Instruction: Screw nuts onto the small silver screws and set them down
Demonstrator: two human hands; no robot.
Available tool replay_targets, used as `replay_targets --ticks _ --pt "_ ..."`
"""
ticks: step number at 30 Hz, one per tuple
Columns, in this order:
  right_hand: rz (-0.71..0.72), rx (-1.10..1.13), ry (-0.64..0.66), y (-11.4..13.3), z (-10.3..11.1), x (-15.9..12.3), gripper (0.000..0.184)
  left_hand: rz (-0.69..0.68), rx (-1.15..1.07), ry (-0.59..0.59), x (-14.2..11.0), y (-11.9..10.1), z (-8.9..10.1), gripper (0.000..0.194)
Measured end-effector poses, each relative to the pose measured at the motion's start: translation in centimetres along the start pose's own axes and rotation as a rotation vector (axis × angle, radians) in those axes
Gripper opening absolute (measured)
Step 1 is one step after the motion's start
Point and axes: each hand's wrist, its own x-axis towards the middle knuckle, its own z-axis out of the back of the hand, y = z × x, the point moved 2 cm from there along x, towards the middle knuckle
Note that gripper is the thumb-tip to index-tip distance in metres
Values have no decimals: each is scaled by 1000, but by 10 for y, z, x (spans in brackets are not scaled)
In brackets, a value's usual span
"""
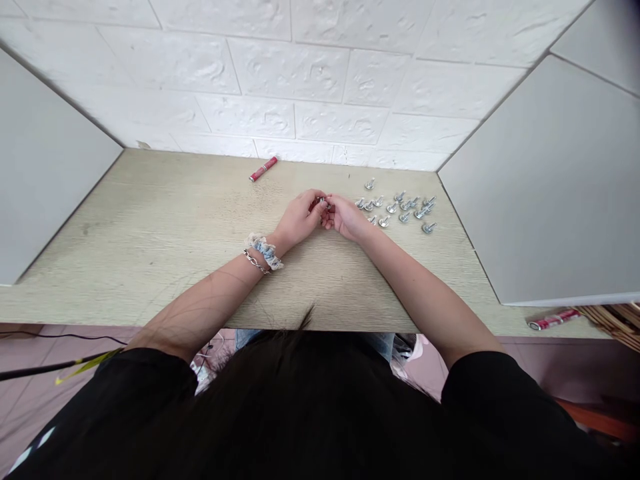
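- Pinching a small metal piece (323, 201) between the curled fingertips of my left hand (300, 213) and right hand (346, 215), over the wooden tabletop (175, 213); my fingers hide most of it, so I can't tell its full shape.
- Silver washered bolts (392, 208) lie scattered just right of my right hand.
- A red tube (263, 169) lies near the white brick wall (290, 70).

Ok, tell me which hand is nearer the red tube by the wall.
Left. The left hand is below and right of the red tube in the picture; the right hand is farther right.
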Motion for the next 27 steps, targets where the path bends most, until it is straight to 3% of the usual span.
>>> replay_targets --ticks 8,13,21,27 --pt "-23 -1 -92 -2 2 3 49 -20 4 -37 -2 -3 2 20" --pt "-48 -94 -84 -3 2 3 57 -22 23 -44 -2 0 1 22" --pt "-16 -42 -46 -2 1 0 52 -34 37 -45 -1 2 1 23" --pt "17 53 -19 -2 3 0 35 5 55 -61 0 1 3 23"
